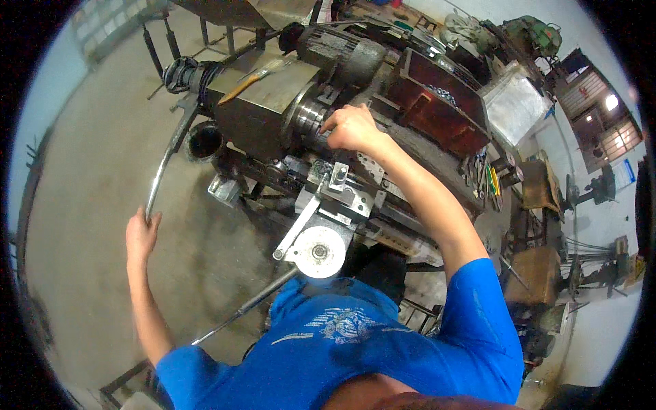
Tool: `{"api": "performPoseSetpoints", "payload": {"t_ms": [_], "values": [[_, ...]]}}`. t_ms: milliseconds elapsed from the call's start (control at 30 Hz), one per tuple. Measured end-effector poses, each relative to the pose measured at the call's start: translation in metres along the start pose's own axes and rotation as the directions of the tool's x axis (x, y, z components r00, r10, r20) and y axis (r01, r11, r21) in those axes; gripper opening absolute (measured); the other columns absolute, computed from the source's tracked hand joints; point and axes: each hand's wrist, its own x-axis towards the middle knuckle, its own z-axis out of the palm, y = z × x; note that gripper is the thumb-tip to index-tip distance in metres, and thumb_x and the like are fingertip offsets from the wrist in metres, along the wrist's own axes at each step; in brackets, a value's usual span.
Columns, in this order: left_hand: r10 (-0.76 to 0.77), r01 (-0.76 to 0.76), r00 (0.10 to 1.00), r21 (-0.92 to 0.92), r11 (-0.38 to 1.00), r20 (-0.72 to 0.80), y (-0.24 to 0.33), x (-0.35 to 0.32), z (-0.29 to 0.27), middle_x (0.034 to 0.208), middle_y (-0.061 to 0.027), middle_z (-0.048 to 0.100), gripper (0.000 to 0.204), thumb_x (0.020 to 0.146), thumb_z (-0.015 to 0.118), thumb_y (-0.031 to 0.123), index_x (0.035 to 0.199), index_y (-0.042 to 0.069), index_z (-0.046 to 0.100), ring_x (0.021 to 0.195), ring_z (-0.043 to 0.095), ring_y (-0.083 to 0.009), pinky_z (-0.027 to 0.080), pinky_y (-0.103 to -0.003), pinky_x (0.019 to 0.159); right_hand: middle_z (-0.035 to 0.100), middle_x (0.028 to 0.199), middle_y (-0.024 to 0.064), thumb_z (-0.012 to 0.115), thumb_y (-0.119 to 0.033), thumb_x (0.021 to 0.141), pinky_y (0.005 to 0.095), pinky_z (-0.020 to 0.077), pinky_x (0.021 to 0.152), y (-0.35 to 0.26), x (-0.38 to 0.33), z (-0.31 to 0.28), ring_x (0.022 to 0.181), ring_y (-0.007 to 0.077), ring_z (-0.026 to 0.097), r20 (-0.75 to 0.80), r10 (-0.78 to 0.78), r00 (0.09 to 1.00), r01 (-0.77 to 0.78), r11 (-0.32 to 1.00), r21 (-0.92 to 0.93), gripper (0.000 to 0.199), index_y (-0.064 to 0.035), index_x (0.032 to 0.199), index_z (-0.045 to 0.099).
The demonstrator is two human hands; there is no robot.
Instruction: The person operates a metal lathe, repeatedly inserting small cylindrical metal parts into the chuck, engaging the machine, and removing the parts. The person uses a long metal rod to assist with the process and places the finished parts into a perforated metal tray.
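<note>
Left fingers: my left hand (141,236) is wrapped round the low end of the lever (159,176), probably for the leverage you get out there.
Right fingers: my right hand (352,128) is curled at the chuck (311,117), tips right up at its face. Can't tell if I'm pinching something small or just touching.
Chuck: sticks out of the headstock (263,126), spindle side, so I'm reaching across the machine.
Lever: slopes up from my left hand to the far end of the headstock, so I guess that's why my arms are spread so wide.
Brush: lying on the headstock's flat top (251,80), handy spot I reckon.
Toolpost: sits (339,176) below the chuck, apart from my fingers.
Bin: rusty red box (447,126) past my right forearm, loose metal bits inside.
</note>
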Motion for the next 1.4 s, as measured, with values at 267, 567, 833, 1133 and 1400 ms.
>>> {"api": "performPoseSetpoints", "payload": {"t_ms": [267,567,833,1133,1400], "values": [[0.100,-0.027,0.990,0.549,0.835,-0.102,-0.129,0.098,-0.004,0.073,-0.0171,0.061,0.019,0.072,0.055,0.008,0.090,0.006,0.061,0.071,0.060,-0.0320,0.048,-0.041,0.061,0.063,0.073,0.0119,0.059,-0.027,0.051,0.0401,0.0456,0.064,0.001,0.006,0.000,0.074,0.0296,0.059,-0.040,-0.076,0.996,0.077,0.997,0.007,0.034,-0.0186,0.082,0.070],[-0.026,0.098,0.970,0.288,0.953,-0.244,-0.160,0.167,0.020,0.092,-0.0119,0.063,0.028,0.077,0.055,0.015,0.103,0.007,0.060,0.085,0.061,-0.0283,0.048,-0.038,0.075,0.063,0.085,0.0102,0.056,-0.022,0.053,0.0395,0.0412,0.076,0.009,-0.008,-0.007,0.088,0.0273,0.055,-0.062,-0.109,0.992,0.114,0.990,0.079,0.036,-0.0143,0.086,0.069],[-0.026,0.198,0.916,-0.397,0.896,0.400,-0.009,0.116,0.212,0.094,-0.0223,0.061,0.048,0.072,0.065,0.030,0.104,-0.005,0.056,0.087,0.061,-0.0274,0.048,-0.037,0.072,0.060,0.103,0.0121,0.060,-0.015,0.054,0.0367,0.0425,0.084,0.090,-0.161,-0.020,0.095,0.0289,0.054,-0.449,0.042,0.892,0.049,0.981,0.189,0.036,-0.0049,0.088,0.064],[0.251,-0.361,0.922,0.417,0.834,0.296,0.021,0.135,0.228,0.081,-0.0126,0.063,0.019,0.081,0.048,0.022,0.094,0.014,0.059,0.080,0.061,-0.0308,0.048,-0.045,0.066,0.062,0.095,0.0167,0.058,-0.011,0.057,0.0321,0.0450,0.079,0.161,-0.387,-0.001,0.090,0.0280,0.059,-0.203,0.799,0.566,-0.726,0.599,0.337,0.034,-0.0045,0.090,0.065],[0.110,-0.128,0.878,0.007,0.992,0.465,0.002,0.077,0.193,0.086,-0.0152,0.064,0.044,0.069,0.066,0.026,0.108,0.008,0.058,0.081,0.061,-0.0296,0.048,-0.039,0.070,0.054,0.114,0.0165,0.057,-0.013,0.068,0.0367,0.0423,0.088,0.301,-0.601,0.088,0.106,0.0305,0.051,-0.149,0.937,0.315,-0.946,0.297,-0.129,0.052,-0.0099,0.119,0.050]]}}
